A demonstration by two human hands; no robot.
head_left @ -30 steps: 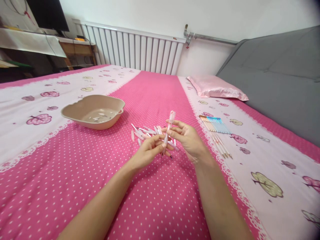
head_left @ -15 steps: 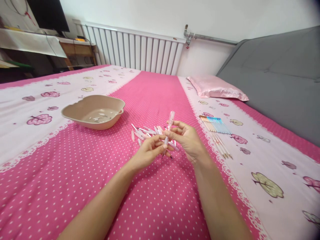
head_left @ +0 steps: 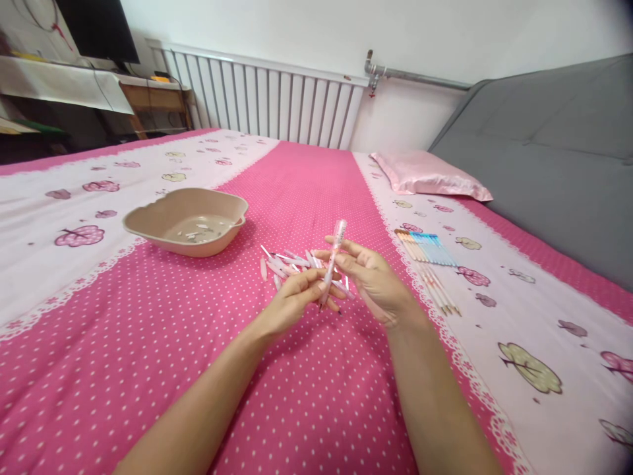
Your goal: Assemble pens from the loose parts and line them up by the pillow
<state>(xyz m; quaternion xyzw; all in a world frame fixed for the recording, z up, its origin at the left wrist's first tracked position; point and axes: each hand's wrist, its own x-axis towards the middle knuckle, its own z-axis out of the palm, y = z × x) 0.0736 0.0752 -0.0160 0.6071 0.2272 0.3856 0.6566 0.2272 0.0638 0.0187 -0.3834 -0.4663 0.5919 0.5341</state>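
Note:
A slim pink pen (head_left: 331, 266) with a clear upper end stands tilted between my hands, above the bed. My left hand (head_left: 297, 297) pinches its lower part between thumb and fingers. Around its upper part, my right hand (head_left: 373, 277) has its fingers stretched out behind the pen and the thumb beside it, looking loosened; any light contact is hard to make out. Just behind my hands lies a loose pile of pink and white pen parts (head_left: 284, 262), partly covered by my fingers.
A beige basin (head_left: 185, 247) with small pale pieces inside stands to the left. On the right lie a row of blue and orange-tipped pens (head_left: 430, 247) and several white pens (head_left: 438, 290). Farther back are a pink pillow (head_left: 430, 175) and a grey headboard (head_left: 548, 138).
The pen's upper and lower parts now form one straight line. My right thumb has drawn back to the right and its fingers have loosened; my left hand keeps its pinch.

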